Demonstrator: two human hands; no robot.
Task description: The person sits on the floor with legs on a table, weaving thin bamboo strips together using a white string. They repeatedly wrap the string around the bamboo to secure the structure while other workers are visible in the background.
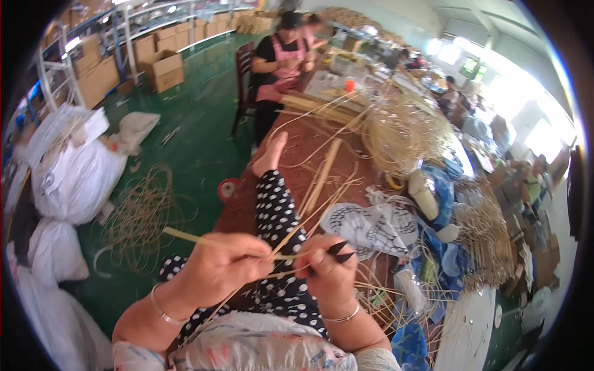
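Head view showed two hands working close together over the lap. Her left hand (216, 266) was closed around one pale flat cane strip (204, 240), which stuck out to the left past the knuckles. Her right hand (331, 272) was closed too, pinching thin cane strands (297, 232) and gripping a small black tool (340, 250) with two dark points showing beside the thumb. Each wrist wore one thin bangle, two in all. One leg in polka-dot trousers (275, 210) stretched out with the bare foot (271, 154) resting on the brown table (297, 167). On that table lay one thick bundle of cane rods (323, 176), loose strands and one tangled coil of cane (402, 133). On the green floor (198, 136) lay another loose coil (139, 216), three white sacks (74, 179) and one roll of red tape (228, 188). One seated person in a pink apron (281, 59) worked at the far end, near stacked cardboard boxes (161, 68).
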